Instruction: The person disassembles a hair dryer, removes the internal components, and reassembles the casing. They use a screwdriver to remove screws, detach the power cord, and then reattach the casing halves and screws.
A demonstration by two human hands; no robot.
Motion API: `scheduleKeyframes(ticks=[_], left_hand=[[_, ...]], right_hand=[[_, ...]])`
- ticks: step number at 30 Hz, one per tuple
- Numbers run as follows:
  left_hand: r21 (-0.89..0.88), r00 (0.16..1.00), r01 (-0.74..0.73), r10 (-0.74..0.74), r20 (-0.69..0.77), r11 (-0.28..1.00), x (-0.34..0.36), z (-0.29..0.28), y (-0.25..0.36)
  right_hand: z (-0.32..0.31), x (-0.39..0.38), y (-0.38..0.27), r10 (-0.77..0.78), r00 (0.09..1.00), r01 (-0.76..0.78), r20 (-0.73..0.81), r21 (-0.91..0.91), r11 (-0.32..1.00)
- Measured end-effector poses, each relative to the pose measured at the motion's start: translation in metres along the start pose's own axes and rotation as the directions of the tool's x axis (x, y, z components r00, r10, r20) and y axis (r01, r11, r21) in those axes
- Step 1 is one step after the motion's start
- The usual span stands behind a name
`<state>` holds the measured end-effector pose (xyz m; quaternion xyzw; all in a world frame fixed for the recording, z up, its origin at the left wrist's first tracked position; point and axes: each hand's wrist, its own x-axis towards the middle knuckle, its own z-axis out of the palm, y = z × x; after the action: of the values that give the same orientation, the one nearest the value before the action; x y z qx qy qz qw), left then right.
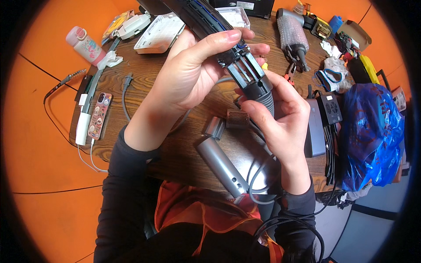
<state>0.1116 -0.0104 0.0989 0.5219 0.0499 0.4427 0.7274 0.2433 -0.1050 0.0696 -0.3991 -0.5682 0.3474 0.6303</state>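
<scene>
My left hand (193, 70) is wrapped round the long black plastic inner body (204, 15) of a corded appliance, tilted above the table. Its open ribbed frame (245, 70) shows at the lower end, with blue wires further up. The fingers of my right hand (285, 105) close round the ribbed cord sleeve (265, 101) just below that frame. Under my hands lies a grey tubular casing (221, 162) with two holes near one end. Beside it are a short grey cylinder piece (214, 127) and a small perforated grey part (237, 118).
A grey power cord (125, 98) curves across the wooden table (144, 74). At left are a phone in a patterned case (100, 115) and a pink bottle (85, 46). White plastic shells (160, 35) stand behind. To the right are a bubble-wrapped appliance (293, 37) and a blue plastic bag (372, 131).
</scene>
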Motion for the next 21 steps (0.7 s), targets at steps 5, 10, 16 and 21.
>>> scheduleKeyframes(ticks=[5, 10, 16, 21], left_hand=[[0.07, 0.996, -0.055, 0.05, 0.074, 0.996, 0.0, 0.005, 0.007], [0.064, 0.987, 0.092, -0.082, -0.141, 0.994, -0.004, 0.017, 0.012], [0.28, 0.981, -0.165, 0.127, 0.148, 0.946, -0.002, 0.009, 0.008], [0.088, 0.99, -0.136, 0.137, -0.012, 0.987, -0.009, 0.013, -0.016]], right_hand=[[-0.002, -0.002, -0.003, 0.047, 0.997, -0.048, 0.069, 0.011, 0.999], [-0.002, -0.002, -0.001, -0.021, 0.998, 0.025, 0.063, -0.067, 0.997], [0.0, -0.002, 0.008, -0.122, 0.992, 0.116, -0.044, -0.112, 0.987], [0.004, 0.0, 0.017, -0.206, 0.974, 0.189, -0.098, -0.155, 0.97]])
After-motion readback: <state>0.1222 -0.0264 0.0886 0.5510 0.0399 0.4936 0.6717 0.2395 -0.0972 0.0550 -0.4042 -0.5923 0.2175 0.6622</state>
